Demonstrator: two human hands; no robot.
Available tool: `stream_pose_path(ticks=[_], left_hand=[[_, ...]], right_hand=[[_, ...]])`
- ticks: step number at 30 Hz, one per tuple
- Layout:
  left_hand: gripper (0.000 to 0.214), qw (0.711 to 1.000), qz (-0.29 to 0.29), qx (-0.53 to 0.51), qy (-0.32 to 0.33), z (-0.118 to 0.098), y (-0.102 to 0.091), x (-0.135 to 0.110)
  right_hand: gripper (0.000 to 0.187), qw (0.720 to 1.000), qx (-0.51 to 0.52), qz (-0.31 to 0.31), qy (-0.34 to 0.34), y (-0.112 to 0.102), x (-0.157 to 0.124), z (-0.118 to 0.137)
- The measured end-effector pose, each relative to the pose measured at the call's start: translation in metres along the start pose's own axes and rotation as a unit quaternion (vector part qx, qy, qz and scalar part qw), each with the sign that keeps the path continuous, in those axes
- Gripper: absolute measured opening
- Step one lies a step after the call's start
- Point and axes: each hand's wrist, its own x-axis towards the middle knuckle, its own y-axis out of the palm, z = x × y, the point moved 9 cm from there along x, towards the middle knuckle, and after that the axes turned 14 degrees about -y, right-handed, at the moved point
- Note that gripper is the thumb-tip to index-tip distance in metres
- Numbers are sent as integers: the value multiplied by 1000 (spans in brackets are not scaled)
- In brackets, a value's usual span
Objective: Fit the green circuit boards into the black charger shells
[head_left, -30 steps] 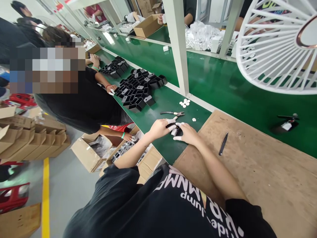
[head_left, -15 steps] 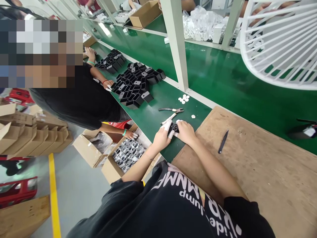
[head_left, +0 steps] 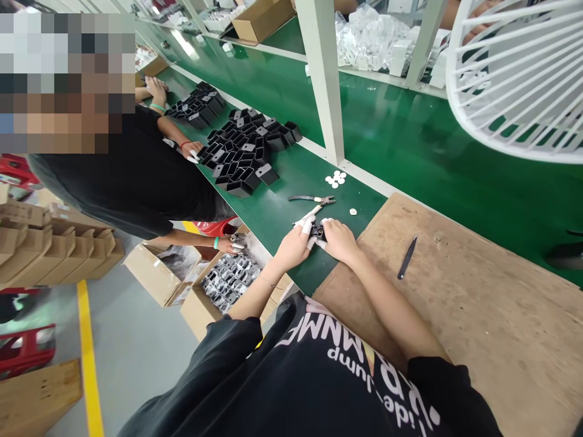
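Between my hands is a small black plastic part (head_left: 317, 232), mostly covered by my fingers. My left hand (head_left: 296, 243) grips it from the left, with white covers on the fingertips. On the other side my right hand (head_left: 337, 240), its thumb and a finger also covered in white, closes on the same part. Just beyond them lies a pair of cutting pliers (head_left: 314, 205), jaws apart, one handle wrapped in white. Several white discs (head_left: 336, 178) sit farther back on the green table, and a single white disc (head_left: 353, 212) lies nearer my right hand.
A brown board (head_left: 455, 303) covers the table to the right, with black tweezers (head_left: 407, 258) on it. Several black housings (head_left: 246, 152) are piled at left. A co-worker (head_left: 122, 164) reaches into a carton of parts (head_left: 200, 306). A post (head_left: 324, 85) and white fan (head_left: 523, 79) stand beyond.
My hands stay on the black part, with small shifts of the fingers. The camera view has moved slightly, and the co-worker appears a little farther left.
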Motion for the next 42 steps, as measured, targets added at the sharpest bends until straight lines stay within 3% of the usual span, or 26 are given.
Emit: stream_pose_path(ticks=[4, 6, 8, 10, 14, 18, 22, 25, 29, 34, 38, 40, 42], left_hand=[[60, 998, -10, -22, 64, -3, -8, 1], [63, 993, -83, -36, 81, -2, -27, -8], [68, 979, -189, -47, 56, 5, -48, -24], [70, 969, -242, -53, 26, 12, -55, -41], [62, 988, -149, -38, 27, 14, -30, -55], [62, 975, -219, -31, -9, 23, -40, -64], [59, 983, -181, -5, -7, 20, -32, -65], [60, 979, -199, -24, -44, 24, -34, -71], [57, 985, -153, -44, -65, 27, -24, -76], [54, 981, -148, -82, -92, 38, -18, -76], [52, 965, -109, -175, -163, 49, -13, -78], [50, 960, -79, -217, -160, 43, -13, -79], [47, 963, -87, -206, -149, 33, -20, -74]], right_hand=[[35, 996, 77, -18, -28, -2, -3, -10], [30, 990, 135, -35, -34, -5, -5, -21], [29, 980, 189, -63, -24, -10, -8, -36], [36, 968, 225, -108, 2, -18, -10, -53], [43, 943, 252, -207, 64, -36, -16, -77], [38, 923, 264, -268, 78, -47, -22, -79], [34, 911, 264, -304, 83, -53, -27, -80], [33, 907, 259, -321, 83, -57, -29, -82], [33, 909, 246, -325, 84, -57, -31, -81], [32, 921, 227, -307, 83, -53, -27, -79], [28, 923, 222, -310, 56, -58, -28, -68], [24, 919, 221, -324, 37, -63, -31, -61], [24, 914, 221, -340, 20, -68, -32, -56]])
